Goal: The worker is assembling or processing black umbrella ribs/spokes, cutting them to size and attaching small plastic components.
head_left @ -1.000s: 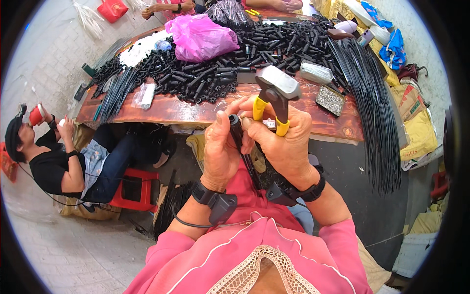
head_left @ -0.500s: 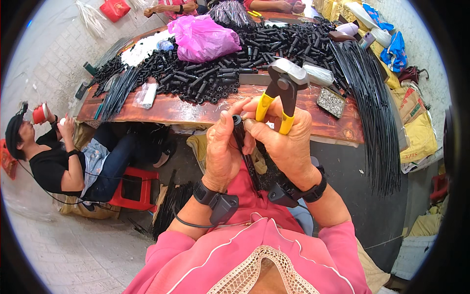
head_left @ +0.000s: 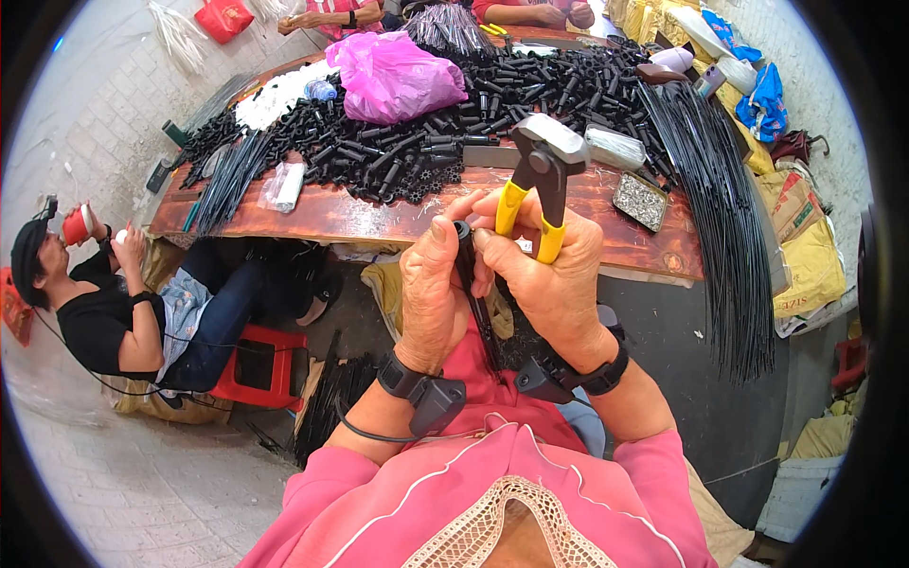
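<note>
In front of my chest, my left hand is closed round a slim black rod with a round cap-like head, its lower end pointing down toward my lap. My right hand grips end-cutting pliers with yellow handles, their broad metal jaws pointing up and away from the rod. The right thumb and fingertips meet beside the rod's head, close to the left fingers. Whatever small piece they may pinch there is too hidden to make out.
A wooden table bears a heap of black plastic tubes, a pink bag, long black rods and a tin of small metal bits. A co-worker sits at left by a red stool; others work across the table.
The pliers have shifted slightly left with my right hand. Both hands stay together at the rod's head, and the left grip looks the same.
</note>
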{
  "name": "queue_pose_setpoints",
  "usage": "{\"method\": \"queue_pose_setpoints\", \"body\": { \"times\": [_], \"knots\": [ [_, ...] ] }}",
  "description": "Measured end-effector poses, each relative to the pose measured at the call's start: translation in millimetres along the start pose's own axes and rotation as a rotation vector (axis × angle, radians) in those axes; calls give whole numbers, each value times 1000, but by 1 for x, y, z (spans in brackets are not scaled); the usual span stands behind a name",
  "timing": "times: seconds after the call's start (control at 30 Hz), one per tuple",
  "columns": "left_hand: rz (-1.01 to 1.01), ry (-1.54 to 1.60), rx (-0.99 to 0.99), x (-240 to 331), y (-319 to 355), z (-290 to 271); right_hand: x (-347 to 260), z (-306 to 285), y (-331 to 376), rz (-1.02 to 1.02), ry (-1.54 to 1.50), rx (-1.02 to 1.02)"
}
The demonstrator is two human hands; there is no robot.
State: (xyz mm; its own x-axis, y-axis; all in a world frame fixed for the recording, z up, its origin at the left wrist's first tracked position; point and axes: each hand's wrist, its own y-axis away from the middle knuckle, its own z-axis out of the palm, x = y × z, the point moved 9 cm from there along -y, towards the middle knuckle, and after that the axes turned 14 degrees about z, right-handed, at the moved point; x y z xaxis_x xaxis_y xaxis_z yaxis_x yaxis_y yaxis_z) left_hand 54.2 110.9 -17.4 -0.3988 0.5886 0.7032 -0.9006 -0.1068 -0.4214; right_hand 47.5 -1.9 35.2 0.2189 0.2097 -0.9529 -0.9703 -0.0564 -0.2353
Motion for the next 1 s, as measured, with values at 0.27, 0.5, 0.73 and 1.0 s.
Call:
{"method": "queue_pose_setpoints", "body": {
  "times": [0.27,0.5,0.73,1.0],
  "knots": [
    [50,-43,10,2,-1,1,-1,-4,2,-78,188,88],
    [73,-16,62,1,-6,-5,-36,9,4,-459,500,93],
    [70,-2,-48,-7,1,-14,-37,10,0,-397,521,32],
    [92,52,-135,6,2,-11,-6,4,4,-30,73,-137]
  ]
}}
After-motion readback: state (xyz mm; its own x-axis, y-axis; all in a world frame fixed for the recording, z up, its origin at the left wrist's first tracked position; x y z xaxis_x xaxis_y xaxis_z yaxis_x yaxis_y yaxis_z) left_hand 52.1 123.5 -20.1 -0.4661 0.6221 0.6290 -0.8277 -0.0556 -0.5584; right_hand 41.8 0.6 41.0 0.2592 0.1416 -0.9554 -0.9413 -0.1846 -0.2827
